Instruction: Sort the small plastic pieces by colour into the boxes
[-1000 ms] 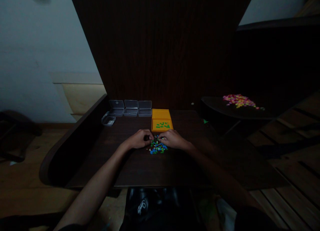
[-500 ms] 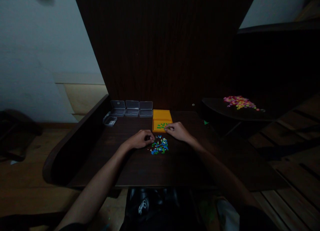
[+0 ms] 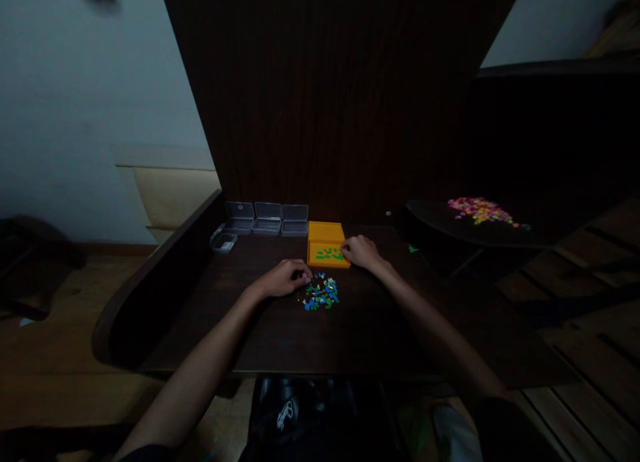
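Observation:
An open yellow box [image 3: 326, 232] lies on the dark table, several small green pieces [image 3: 327, 253] scattered in its near half. At its right edge is my right hand [image 3: 363, 251], thumb and fingers pinched together over the green pieces; anything between the fingertips is too small to make out. A loose pile of tiny blue, green and white pieces [image 3: 323, 292] sits in front of the box. My left hand [image 3: 284, 277] rests at the pile's upper left, its fingers curled and thumb close to them. What it holds, if anything, is hidden.
Several clear plastic cases [image 3: 267, 219] with raised lids stand along the back, left of the yellow box. A heap of pink and yellow pieces [image 3: 481, 210] lies on the side shelf [image 3: 440, 223] at right. A raised panel [image 3: 150, 289] borders the table's left side.
My right hand has moved slightly up and right, from above the green pieces to the box's right edge. My left hand stays beside the pile. The whole view has shifted a little.

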A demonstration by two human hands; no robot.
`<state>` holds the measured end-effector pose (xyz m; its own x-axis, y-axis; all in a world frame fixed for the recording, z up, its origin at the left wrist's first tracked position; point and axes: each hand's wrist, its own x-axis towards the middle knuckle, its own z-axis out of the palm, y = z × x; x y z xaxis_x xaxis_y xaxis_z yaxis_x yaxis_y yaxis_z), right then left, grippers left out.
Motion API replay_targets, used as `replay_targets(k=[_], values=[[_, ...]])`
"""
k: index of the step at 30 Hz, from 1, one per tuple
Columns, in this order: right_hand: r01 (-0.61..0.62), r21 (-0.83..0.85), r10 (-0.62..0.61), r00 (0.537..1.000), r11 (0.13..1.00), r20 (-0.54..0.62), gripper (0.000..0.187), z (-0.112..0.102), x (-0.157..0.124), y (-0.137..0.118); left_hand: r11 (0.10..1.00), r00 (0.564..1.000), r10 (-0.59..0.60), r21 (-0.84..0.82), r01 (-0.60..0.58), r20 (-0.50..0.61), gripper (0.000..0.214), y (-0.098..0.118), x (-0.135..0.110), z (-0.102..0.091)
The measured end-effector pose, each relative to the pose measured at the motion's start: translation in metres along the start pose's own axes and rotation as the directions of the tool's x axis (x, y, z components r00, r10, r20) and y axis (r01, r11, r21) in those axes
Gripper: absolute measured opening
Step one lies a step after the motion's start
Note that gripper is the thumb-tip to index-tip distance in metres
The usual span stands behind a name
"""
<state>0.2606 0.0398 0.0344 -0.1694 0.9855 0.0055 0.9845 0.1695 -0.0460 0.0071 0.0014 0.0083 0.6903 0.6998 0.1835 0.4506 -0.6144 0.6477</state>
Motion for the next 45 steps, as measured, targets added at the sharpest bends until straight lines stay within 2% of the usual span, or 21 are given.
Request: replay_targets(k=[7,14,19,28,32,38,45], values=[[-0.012,-0.005,0.012,1.0,1.0,-0.001,0.033,0.003,0.004,0.001,1.0,0.999,0.009,0.014,-0.009,-0.034,0.02,-0.001,0.001,0.0],[0.041,0.038,-0.041,0.999,0.998,-0.008,0.035,0.011,0.009,0.008,1.0,0.999,0.015,0.017,-0.014,-0.039,0.02,0.0,0.001,0.0],[0.036,0.057,-0.035,0.999,0.998,-0.003,0.035,0.015,0.011,0.008,1.0,0.998,0.029,0.014,-0.028,-0.061,0.02,-0.002,0.001,0.001],[0.055,0.127,-0.046,0.996,0.99,-0.071,0.034,0.008,0.007,0.009,0.999,0.991,0.035,-0.009,-0.036,-0.13,0.02,-0.001,0.001,0.001],[0.181,0.26,-0.144,0.977,0.948,-0.154,0.032,0.006,-0.001,0.002,0.999,0.982,-0.009,-0.054,-0.002,-0.189,0.018,-0.001,0.002,0.002],[0.437,0.445,-0.348,0.898,0.782,-0.27,0.026,0.01,-0.021,-0.02,0.986,0.96,-0.077,-0.165,0.033,-0.268,0.017,-0.005,0.004,0.005],[0.545,0.476,-0.425,0.838,0.69,-0.344,0.021,0.018,-0.032,-0.04,0.936,0.951,-0.112,-0.352,0.004,-0.288,0.023,-0.008,0.006,0.012]])
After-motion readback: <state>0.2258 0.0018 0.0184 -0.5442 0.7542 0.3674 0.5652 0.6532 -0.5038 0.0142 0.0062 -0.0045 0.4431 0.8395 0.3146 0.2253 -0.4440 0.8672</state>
